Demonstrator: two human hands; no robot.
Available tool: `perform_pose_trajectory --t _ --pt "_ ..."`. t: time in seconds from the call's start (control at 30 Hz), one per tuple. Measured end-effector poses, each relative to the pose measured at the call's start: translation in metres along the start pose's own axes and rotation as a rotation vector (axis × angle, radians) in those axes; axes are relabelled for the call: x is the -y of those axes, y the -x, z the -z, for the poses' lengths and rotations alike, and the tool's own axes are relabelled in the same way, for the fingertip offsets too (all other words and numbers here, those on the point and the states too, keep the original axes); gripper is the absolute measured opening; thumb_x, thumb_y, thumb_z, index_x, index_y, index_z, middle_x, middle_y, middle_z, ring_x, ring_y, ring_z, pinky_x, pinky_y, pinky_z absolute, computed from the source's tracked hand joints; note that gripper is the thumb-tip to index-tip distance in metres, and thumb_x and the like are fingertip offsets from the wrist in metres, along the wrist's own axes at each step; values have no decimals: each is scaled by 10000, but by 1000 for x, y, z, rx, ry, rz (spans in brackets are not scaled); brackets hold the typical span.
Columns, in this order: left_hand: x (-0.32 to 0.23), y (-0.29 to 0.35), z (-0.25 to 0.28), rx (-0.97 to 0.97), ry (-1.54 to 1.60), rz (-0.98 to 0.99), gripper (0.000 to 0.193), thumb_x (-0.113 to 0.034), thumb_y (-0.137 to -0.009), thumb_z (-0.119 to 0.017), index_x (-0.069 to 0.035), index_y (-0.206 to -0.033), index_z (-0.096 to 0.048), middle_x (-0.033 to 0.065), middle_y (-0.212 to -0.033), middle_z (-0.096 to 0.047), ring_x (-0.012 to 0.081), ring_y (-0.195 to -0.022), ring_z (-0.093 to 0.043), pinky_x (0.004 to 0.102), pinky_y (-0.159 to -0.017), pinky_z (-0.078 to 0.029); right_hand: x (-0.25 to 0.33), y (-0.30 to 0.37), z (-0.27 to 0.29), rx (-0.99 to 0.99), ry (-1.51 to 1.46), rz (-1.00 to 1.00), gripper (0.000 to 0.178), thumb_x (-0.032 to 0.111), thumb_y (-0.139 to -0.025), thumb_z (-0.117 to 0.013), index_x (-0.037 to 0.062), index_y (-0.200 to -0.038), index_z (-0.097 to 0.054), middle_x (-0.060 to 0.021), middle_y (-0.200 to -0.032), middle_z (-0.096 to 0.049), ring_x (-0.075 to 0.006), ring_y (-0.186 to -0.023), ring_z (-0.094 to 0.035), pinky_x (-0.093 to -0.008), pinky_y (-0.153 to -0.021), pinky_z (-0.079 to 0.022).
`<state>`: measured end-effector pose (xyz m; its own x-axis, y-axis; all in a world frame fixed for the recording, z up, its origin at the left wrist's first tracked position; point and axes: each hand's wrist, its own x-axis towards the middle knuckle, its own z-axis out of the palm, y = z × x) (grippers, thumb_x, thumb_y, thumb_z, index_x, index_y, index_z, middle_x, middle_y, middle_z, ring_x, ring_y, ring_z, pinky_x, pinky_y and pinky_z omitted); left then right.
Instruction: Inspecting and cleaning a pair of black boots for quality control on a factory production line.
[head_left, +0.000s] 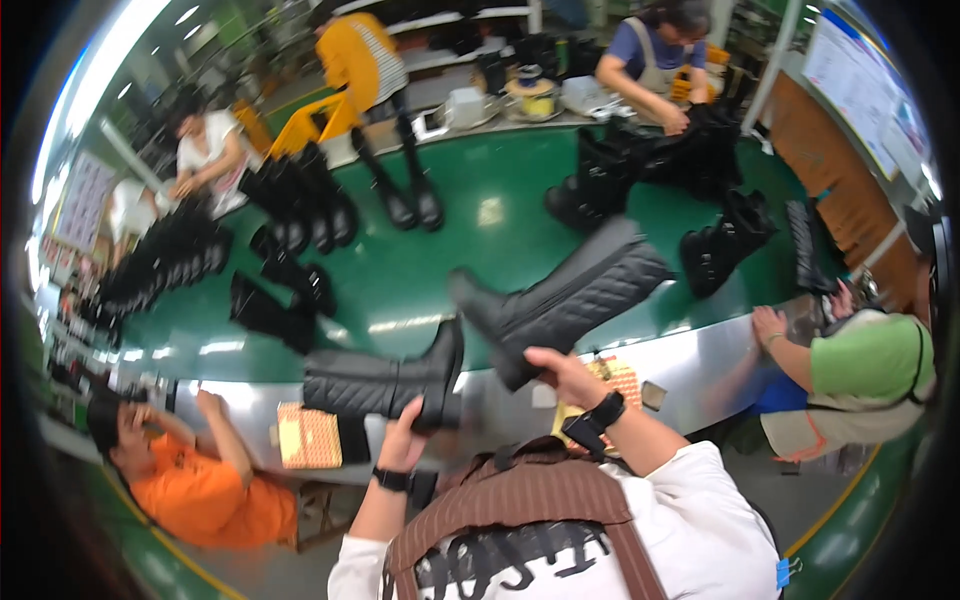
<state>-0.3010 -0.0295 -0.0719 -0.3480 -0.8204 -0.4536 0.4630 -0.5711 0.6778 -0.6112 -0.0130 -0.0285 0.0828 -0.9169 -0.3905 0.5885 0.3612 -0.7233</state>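
A tall black boot with a quilted shaft lies sideways in my left hand, which grips it at the heel end. Its shaft points left, and its toe points up. My right hand is closed round the heel of a second quilted black boot, tilted with its shaft to the upper right and its toe to the left. Both boots are held over the near edge of the green table, soles close together. The fingers behind the heels are partly hidden.
Several black boots stand along the table's left side, with more boots at the far right. Yellow patterned pads lie on the metal edge. Co-workers sit on both sides, in orange and green; others work across the table.
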Motion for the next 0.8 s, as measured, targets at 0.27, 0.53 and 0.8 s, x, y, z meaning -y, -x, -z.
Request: perform_pose_trajectory --t 0.27,0.53,0.8 --pt "-45 14 -109 254 116 -354 371 -206 -958 -578 -49 -1292 -540 82 -1274 -594 219 -1171 -561 426 -1049 -412 14 10 -44 219 -164 216 388 167 -928 -577 28 -1285 -516 -99 -1222 -611 -230 -1104 -610 -418 -978 -484" --pt "-54 28 -119 251 161 -244 419 -261 -966 -566 -26 -1309 -514 99 -1268 -594 219 -1148 -586 403 -1024 -452 19 15 -51 265 -148 195 454 168 -917 -584 36 -1336 -470 -106 -1275 -581 -238 -1162 -582 -423 -1010 -459" --pt "-50 32 -117 323 260 -185 525 -318 -949 -596 -54 -1376 -446 96 -1369 -517 255 -1256 -497 461 -1078 -383 19 17 -51 215 -169 159 454 211 -909 -599 26 -1310 -495 -102 -1252 -592 -239 -1159 -579 -425 -1012 -453"
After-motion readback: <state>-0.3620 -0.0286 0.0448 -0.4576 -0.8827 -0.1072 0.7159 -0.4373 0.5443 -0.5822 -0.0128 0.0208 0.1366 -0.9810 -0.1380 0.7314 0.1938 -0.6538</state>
